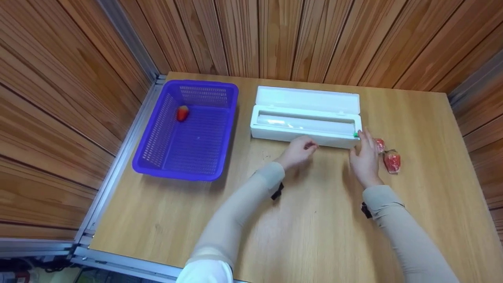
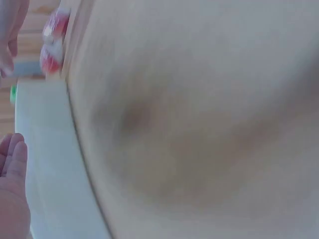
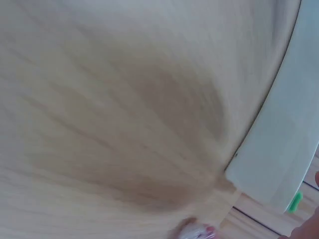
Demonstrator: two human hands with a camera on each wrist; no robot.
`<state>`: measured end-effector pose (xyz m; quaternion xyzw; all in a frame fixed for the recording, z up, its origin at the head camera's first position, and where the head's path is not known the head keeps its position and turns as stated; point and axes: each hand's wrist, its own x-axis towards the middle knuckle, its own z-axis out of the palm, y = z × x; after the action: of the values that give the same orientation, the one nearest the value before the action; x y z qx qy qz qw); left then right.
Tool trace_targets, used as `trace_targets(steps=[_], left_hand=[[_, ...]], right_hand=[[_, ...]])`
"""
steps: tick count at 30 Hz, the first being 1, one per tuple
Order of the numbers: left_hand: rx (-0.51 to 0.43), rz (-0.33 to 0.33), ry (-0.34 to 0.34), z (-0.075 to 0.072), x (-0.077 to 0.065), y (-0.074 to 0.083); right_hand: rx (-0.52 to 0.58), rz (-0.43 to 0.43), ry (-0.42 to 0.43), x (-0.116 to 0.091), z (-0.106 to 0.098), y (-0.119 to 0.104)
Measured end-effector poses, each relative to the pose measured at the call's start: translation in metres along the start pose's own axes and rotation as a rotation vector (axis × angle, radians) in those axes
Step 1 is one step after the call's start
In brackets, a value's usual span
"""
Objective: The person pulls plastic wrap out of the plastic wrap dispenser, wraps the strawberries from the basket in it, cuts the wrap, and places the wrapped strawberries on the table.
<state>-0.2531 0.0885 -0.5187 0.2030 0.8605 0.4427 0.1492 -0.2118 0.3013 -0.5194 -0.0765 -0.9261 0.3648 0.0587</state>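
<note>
Facing you: white box point(image 1: 271, 132), lid point(image 1: 308, 99) tipped back, probably for access to the film roll point(image 1: 310, 124).
Your left hand point(image 1: 298, 152): loosely curled, just near of the white box, any grip unclear; your right hand point(image 1: 365, 160): fingers extended, apparently unladen, at the right end, green slider point(image 1: 356, 135) likely within reach.

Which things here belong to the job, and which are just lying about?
Likely the job:
film box, left hand by its front
film roll
green tab by right hand
wrapped strawberries
basket, strawberry inside

Likely incidental:
metal frame
clutter, bottom left
</note>
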Motion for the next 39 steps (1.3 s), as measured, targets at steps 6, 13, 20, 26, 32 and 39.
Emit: trace_targets(steps=[6, 13, 20, 26, 32, 39], left_hand=[[-0.016, -0.004, 0.04, -0.029, 0.005, -0.012], [0.048, -0.003, 0.097, -0.059, 0.008, -0.021], [0.317, -0.076, 0.213, -0.077, 0.008, -0.036], [0.448, -0.176, 0.217, -0.086, 0.005, -0.048], [0.538, -0.163, 0.224, -0.091, 0.002, -0.056], [0.541, -0.156, 0.244, -0.097, 0.001, -0.059]], right_hand=[[-0.059, -0.085, -0.003, 0.006, 0.003, 0.001], [-0.155, -0.156, -0.058, 0.014, 0.002, -0.003], [-0.334, -0.226, -0.149, 0.023, -0.002, -0.007], [-0.398, -0.234, -0.182, 0.029, 0.0, -0.007], [-0.419, -0.313, -0.138, 0.035, 0.004, -0.007], [-0.343, -0.333, -0.115, 0.042, 0.008, -0.008]])
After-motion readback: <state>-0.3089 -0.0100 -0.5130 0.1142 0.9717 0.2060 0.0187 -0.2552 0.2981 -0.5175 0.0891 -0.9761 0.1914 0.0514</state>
